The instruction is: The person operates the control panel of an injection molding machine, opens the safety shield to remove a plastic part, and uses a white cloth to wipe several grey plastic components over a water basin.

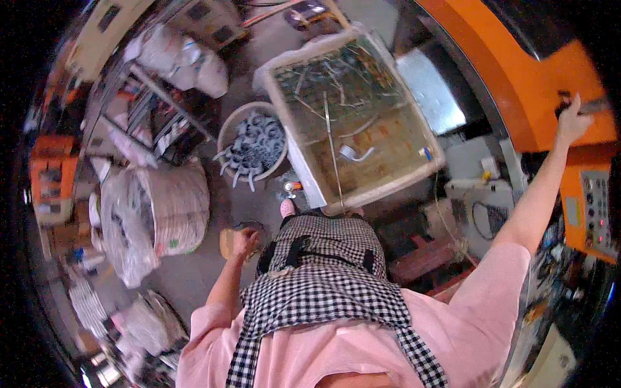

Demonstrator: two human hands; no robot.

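Right hand [573,121] clamped on the dark handle [592,107] at two o'clock, handle lying crosswise; left hand [244,244] curled shut, empty.

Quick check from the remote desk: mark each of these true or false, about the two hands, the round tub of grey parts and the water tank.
1. The right hand is raised to the orange machine. True.
2. The left hand rests on the rim of the rectangular white tank of water. False: it hangs low by the person's side, apart from the tank.
3. The round pale tub holds grey curved plastic parts. True.
4. The round pale tub stands to the right of the tank. False: it stands to its left.
5. The person wears a black-and-white checked apron. True.
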